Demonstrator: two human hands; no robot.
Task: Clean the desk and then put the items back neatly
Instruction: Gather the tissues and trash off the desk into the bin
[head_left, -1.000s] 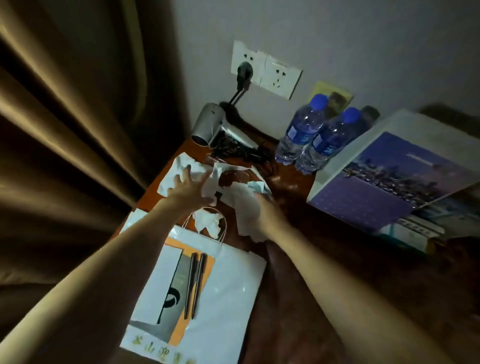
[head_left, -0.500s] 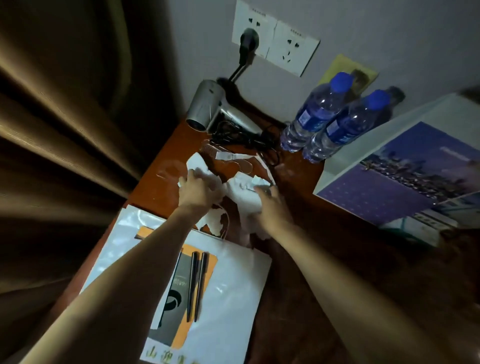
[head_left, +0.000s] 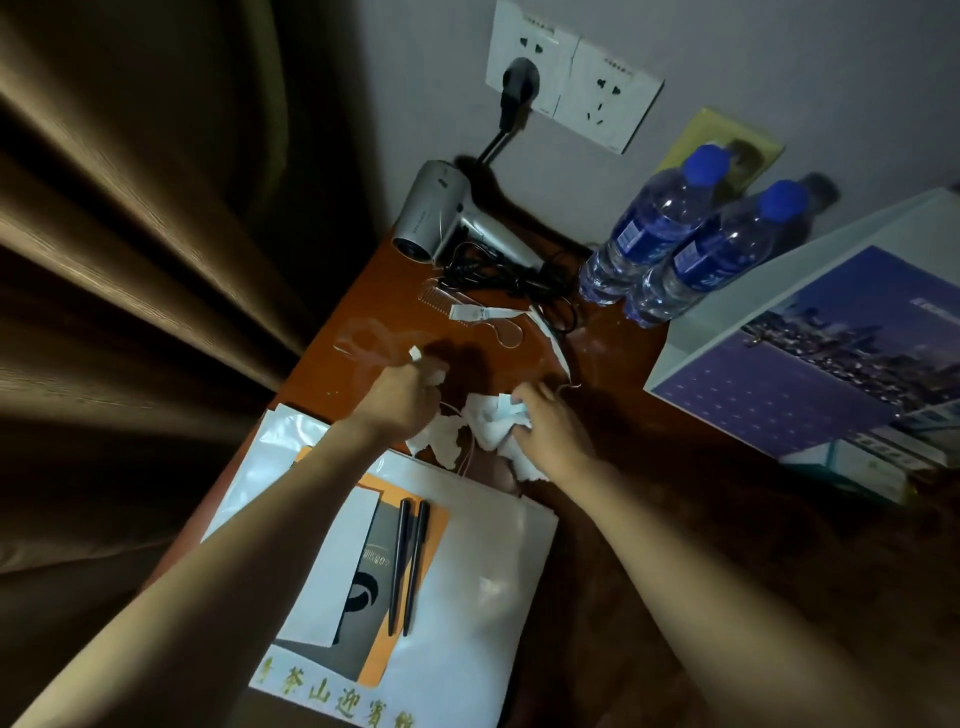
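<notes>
On the reddish-brown desk (head_left: 374, 306) my left hand (head_left: 402, 400) is closed around a bunched white tissue (head_left: 434, 371), only bits of which stick out past the fingers. My right hand (head_left: 550, 421) grips a crumpled white tissue wad (head_left: 485, 421) just left of it. A torn white scrap (head_left: 441, 441) lies between my wrists. A wet smear (head_left: 363, 338) shines on the desk beyond the left hand. A comb (head_left: 439, 299) and a small packet (head_left: 478, 313) lie farther back.
A silver hair dryer (head_left: 436, 218) with tangled black cord (head_left: 509, 275) is plugged into the wall socket (head_left: 519, 78). Two water bottles (head_left: 654, 228) stand at the back. A white paper bag (head_left: 467, 571) carries two black pens (head_left: 408, 566). A calendar box (head_left: 831, 338) is right, curtain (head_left: 130, 260) left.
Both hands have pulled the spread-out tissues toward me and bunched them up. The desk corner they covered now lies bare with a wet smear. The camera has tilted down.
</notes>
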